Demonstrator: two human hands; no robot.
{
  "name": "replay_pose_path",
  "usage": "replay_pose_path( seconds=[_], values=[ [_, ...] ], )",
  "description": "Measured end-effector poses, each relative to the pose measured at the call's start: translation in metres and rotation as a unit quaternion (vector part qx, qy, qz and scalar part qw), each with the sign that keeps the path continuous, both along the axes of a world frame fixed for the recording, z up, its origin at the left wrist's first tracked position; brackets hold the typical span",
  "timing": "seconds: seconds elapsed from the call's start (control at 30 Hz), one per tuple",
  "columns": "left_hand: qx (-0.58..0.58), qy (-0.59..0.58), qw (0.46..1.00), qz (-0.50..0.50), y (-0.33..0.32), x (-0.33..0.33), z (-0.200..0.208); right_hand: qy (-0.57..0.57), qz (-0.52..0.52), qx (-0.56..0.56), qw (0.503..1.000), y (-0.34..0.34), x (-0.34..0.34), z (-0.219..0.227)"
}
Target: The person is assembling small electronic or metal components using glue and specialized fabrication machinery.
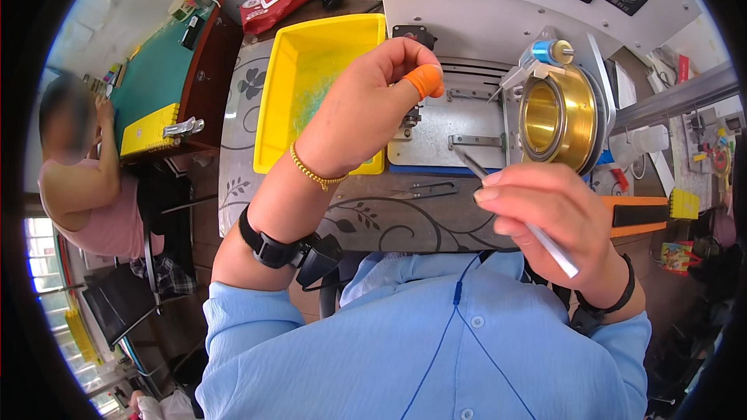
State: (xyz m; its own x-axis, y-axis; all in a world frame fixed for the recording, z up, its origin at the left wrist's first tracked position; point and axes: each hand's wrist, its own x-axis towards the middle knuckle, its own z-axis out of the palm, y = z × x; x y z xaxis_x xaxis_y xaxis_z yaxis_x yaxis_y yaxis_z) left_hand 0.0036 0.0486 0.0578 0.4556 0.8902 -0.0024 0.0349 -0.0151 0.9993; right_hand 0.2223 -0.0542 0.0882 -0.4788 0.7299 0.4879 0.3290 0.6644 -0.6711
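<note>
My left hand (372, 89), with an orange finger cot (424, 80) on its thumb, is raised over the right edge of a yellow tray (262, 132). Its fingers are curled and pinched together; anything between them is hidden or too small to tell. Thin greenish strands (313, 103) lie in the tray. My right hand (556, 202) grips a pair of silver tweezers (551, 250), their tips pointing up and left towards the machine's metal plate (436, 146). Small metal clamp bars (476, 141) are fixed on that plate.
A gold wire spool (556, 120) is mounted on the white machine (436, 8). Small snips (426, 190) lie on the patterned table (373, 222) before the plate. A red packet (284, 0) stands behind the tray. At the left, another person (93, 194) sits at a green-topped desk (159, 70).
</note>
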Motion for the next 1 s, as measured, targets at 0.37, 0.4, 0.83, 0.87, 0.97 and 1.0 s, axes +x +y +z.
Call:
replay_pose_path(
  seconds=[0.37,0.4,0.83,0.87,0.97,1.0],
  values=[
    [-0.013,-0.016,1.000,-0.002,-0.001,0.002,0.001,-0.083,-0.003,0.194,0.977,0.016,-0.010,-0.026],
    [-0.010,-0.020,1.000,-0.003,-0.001,0.002,0.001,-0.083,-0.003,0.194,0.977,0.017,-0.011,-0.026],
    [0.004,-0.005,1.000,-0.002,-0.002,0.002,0.001,-0.087,0.013,0.212,0.973,0.026,-0.015,-0.029],
    [0.004,-0.006,1.000,-0.003,-0.001,0.003,0.002,-0.088,0.014,0.215,0.972,0.026,-0.015,-0.029],
    [0.004,-0.010,1.000,-0.005,-0.001,0.003,0.001,-0.098,0.021,0.212,0.972,0.026,-0.015,-0.024],
    [0.004,-0.013,1.000,-0.005,-0.001,0.002,0.000,-0.097,0.023,0.212,0.972,0.023,-0.015,-0.022]
  ],
)
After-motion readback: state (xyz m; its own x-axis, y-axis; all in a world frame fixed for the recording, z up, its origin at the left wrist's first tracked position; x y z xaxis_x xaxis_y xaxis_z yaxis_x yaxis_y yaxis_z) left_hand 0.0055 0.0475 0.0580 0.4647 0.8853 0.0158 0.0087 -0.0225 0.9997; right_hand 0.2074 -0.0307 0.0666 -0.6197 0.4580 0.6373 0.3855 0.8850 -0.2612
